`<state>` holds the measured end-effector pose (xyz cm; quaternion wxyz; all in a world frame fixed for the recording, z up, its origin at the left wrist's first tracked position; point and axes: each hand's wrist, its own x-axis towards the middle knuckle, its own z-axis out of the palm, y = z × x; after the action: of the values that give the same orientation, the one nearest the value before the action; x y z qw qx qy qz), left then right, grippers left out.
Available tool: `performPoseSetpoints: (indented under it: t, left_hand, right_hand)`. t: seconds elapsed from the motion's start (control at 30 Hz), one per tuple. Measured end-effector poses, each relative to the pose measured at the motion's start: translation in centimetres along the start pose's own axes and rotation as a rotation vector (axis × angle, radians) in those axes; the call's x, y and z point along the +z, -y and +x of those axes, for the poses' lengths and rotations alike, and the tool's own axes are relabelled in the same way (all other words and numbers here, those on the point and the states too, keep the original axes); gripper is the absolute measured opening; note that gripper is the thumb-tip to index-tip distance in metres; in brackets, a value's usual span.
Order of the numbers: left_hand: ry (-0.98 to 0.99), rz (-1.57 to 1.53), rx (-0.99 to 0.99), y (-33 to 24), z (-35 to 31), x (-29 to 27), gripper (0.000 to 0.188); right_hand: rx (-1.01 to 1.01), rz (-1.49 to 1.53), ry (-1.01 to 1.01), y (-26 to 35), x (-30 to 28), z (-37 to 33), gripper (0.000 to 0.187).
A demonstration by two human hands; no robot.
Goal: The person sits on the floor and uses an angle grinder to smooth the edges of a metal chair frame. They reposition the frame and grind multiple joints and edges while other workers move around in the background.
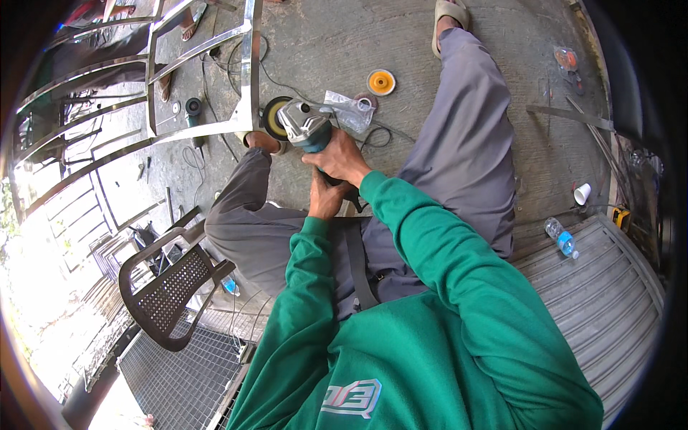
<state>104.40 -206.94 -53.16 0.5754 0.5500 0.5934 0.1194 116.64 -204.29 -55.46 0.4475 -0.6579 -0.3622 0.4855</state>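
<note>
Both my hands hold an angle grinder (308, 127) with a grey metal head and a teal body. Its round yellowish disc (273, 118) is at the lower corner of a shiny metal frame (247, 79); I cannot tell whether they touch. My right hand (342, 156) wraps round the body just behind the head. Closer to me, my left hand (328, 197) grips the rear of the tool, its fingers partly hidden. A clear plastic bag (350, 107) and a yellow-orange disc (380, 82) lie on the concrete beyond the grinder.
Cables run over the floor near a second grinder (193, 111). At left stands a brown plastic chair (168, 294). A water bottle (561, 238) lies on ribbed grey metal at right, near a white cup (582, 193). Another person's foot (190, 25) shows behind the frame.
</note>
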Motion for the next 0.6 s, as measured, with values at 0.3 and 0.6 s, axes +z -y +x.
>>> performPoseSetpoints:
  t: [0.3,0.6]
  left_hand:
    - [0.037,-0.158,-0.024,1.5,0.3,-0.3,0.071]
    - [0.106,-0.180,-0.066,1.8,0.6,-0.3,0.076]
  right_hand:
    - [0.068,-0.008,0.021,0.6,-0.1,-0.2,0.055]
    - [0.109,-0.036,0.005,1.7,-0.8,-0.7,0.060]
